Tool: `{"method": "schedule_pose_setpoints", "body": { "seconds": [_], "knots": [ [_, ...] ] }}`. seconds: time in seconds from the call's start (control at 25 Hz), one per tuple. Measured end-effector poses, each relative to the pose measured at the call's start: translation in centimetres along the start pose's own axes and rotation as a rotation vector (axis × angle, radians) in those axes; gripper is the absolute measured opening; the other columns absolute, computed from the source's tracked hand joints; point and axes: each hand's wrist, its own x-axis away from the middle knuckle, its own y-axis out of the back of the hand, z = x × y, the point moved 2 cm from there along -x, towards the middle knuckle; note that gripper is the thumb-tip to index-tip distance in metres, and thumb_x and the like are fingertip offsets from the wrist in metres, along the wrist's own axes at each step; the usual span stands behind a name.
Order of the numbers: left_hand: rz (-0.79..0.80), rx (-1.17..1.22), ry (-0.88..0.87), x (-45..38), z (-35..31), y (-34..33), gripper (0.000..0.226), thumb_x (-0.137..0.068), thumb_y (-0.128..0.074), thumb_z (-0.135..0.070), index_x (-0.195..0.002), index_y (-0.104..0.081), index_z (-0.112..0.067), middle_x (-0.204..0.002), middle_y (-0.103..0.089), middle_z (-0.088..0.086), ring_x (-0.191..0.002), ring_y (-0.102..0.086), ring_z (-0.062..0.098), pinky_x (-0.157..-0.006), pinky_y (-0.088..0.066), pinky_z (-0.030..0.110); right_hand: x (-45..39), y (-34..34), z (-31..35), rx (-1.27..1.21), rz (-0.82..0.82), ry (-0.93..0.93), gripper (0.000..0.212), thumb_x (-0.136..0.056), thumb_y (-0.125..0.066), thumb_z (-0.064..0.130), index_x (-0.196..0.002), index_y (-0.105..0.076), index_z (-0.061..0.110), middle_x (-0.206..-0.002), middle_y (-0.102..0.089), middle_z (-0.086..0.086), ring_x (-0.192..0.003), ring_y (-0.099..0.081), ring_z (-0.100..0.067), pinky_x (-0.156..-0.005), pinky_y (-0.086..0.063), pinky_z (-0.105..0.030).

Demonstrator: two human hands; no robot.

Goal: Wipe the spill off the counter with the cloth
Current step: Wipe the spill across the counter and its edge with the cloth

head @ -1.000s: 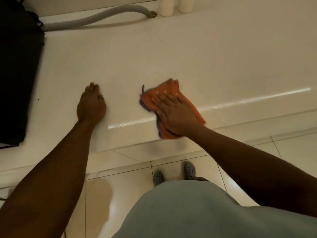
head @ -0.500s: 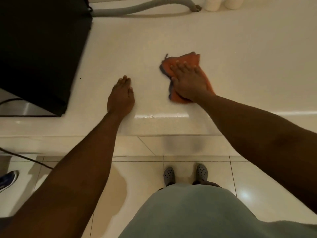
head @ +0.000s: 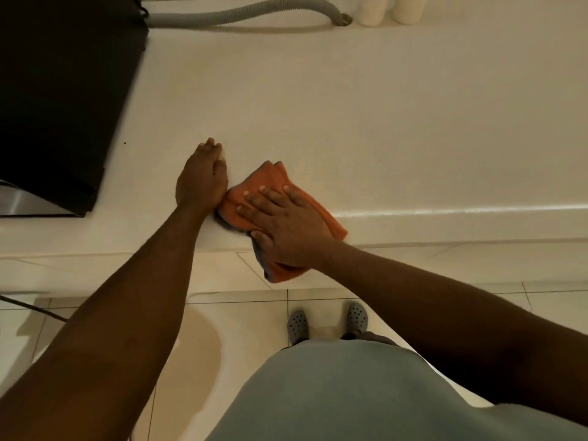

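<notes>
A large black appliance [head: 60, 100] fills the upper left of the frame, standing on the pale counter [head: 350, 116]; no brand or writing can be read on it. A grey ribbed hose [head: 241, 14] runs along the top edge, from the appliance toward the upper right, and ends beside two white containers [head: 389, 9] cut off by the top of the frame; they bear no legible label.

Just left of centre, the left hand [head: 201, 181] rests on the counter, fingers together and loosely curled, gripping nothing. Its right side touches the left edge of the orange cloth [head: 254, 187].

The cloth lies folded at the centre of the frame, on the counter's front edge. Its long axis runs on a diagonal, from an upper end pointing toward the top of the frame, beyond the fingertips, to a lower end that hangs past the counter edge over the tiled floor [head: 541, 300]. A darker grey-blue layer shows along its lower left side.

The right hand [head: 283, 227] lies flat on top of the cloth with fingers spread, pressing it down, the thumb curled against the cloth's overhanging part.

To the right, a glossy strip [head: 445, 213] runs along the counter's front edge toward the right border. Whether any spill remains cannot be told. At the bottom centre, two grey perforated clogs [head: 327, 321] stand on the floor.
</notes>
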Motion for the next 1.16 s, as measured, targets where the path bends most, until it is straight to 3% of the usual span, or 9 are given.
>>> {"method": "schedule_pose_setpoints", "body": {
  "seconds": [0.28,0.76,0.96,1.16],
  "knots": [
    [0.068,-0.225,0.08,0.2,-1.4,-1.4,0.065,-0.1,-0.02,-0.048,-0.153,-0.014,-0.01,-0.163,-0.01,0.006,-0.15,-0.009,0.022,-0.121,-0.01,0.037,5.3,-0.6,-5.8,-0.018,-0.054,-0.214,0.061,-0.102,-0.008,0.052,-0.158,0.001,0.031,-0.168,0.0,0.003,-0.154,0.004,-0.019,-0.124,-0.002,-0.05],
    [0.061,-0.252,0.136,0.2,-2.8,-2.0,0.069,-0.098,-0.024,-0.047,-0.153,-0.011,-0.008,-0.163,-0.007,0.008,-0.15,-0.007,0.023,-0.121,-0.01,0.039,17.0,-0.9,-23.3,-0.101,-0.204,-0.681,0.064,-0.099,-0.003,0.057,-0.158,-0.004,0.033,-0.168,-0.005,0.005,-0.154,-0.003,-0.019,-0.124,-0.003,-0.045],
    [0.028,-0.182,0.249,-0.5,-5.1,-3.0,0.068,-0.097,-0.028,-0.043,-0.153,-0.012,-0.007,-0.163,-0.008,0.009,-0.15,-0.008,0.023,-0.121,-0.011,0.04,18.0,-0.4,-29.8,-0.11,-0.213,-0.717,0.062,-0.1,-0.007,0.057,-0.158,-0.005,0.034,-0.168,-0.007,0.005,-0.154,-0.005,-0.019,-0.123,-0.003,-0.044],
    [0.039,-0.15,0.22,-0.9,-10.4,-5.5,0.066,-0.099,-0.029,-0.043,-0.153,-0.014,-0.008,-0.163,-0.009,0.005,-0.15,-0.009,0.023,-0.121,-0.013,0.04,16.6,0.7,-33.1,-0.102,-0.212,-0.681,0.061,-0.101,-0.007,0.056,-0.158,-0.003,0.035,-0.168,-0.006,0.004,-0.155,-0.005,-0.022,-0.123,-0.004,-0.047]
  ]
}}
